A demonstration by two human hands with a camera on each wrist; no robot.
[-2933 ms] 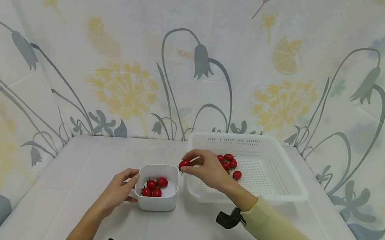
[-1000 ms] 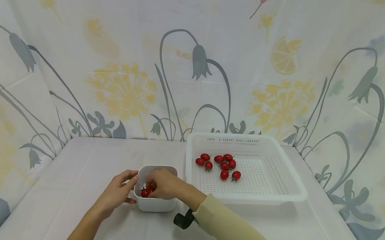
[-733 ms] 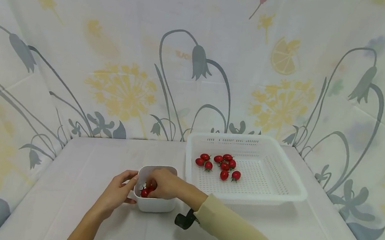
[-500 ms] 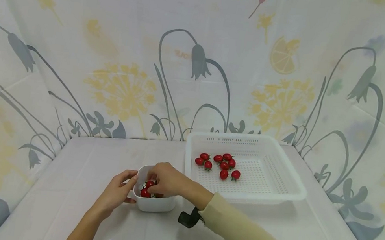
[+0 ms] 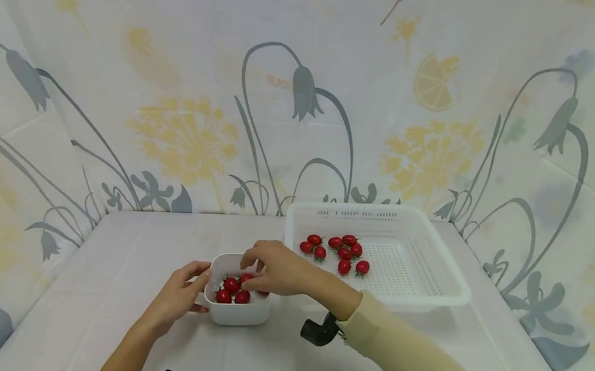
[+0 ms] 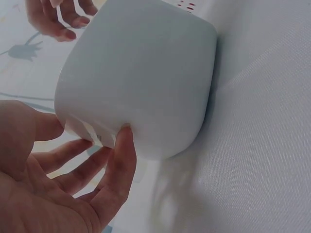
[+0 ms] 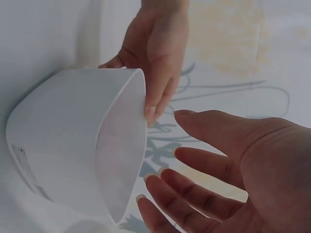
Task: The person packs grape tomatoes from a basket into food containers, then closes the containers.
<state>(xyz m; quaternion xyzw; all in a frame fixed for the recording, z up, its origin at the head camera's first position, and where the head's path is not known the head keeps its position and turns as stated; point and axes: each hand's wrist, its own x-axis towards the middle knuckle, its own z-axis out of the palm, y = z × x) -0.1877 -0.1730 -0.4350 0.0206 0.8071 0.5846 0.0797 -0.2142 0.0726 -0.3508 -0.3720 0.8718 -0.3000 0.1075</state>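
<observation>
Head view: the right hand (image 5: 277,267) hovered over the small white bowl (image 5: 237,310), fingers spread and relaxed, holding nothing. The right wrist view confirmed this: the palm was open, the fingers (image 7: 204,165) lay apart, and no tomato sat between them. The left hand (image 5: 180,294) steadied the bowl from its left side. In the left wrist view the thumb (image 6: 119,160) pressed against the bowl wall (image 6: 141,77) and the other fingers reached under its lower edge, fairly straight rather than wrapped round it.

The bowl stood on the white tablecloth (image 5: 159,237), just beside the near left corner of the white perforated basket (image 5: 429,286). The two containers appeared close but whether they touched could not be told.

Contents:
- Bowl: a cluster of cherry tomatoes (image 5: 233,289); at least three showed, with more partly hidden under the right hand.
- Basket: seven loose tomatoes (image 5: 337,252), grouped near its far left part.

Progress, as a judgement: the work in hand appeared to be moving tomatoes one at a time from basket to bowl. Part was done, as several fruits lay in the bowl. The larger share was left, as seven lay in the basket. With the right hand empty above the bowl, the moment fell between a release and a fresh pick.
</observation>
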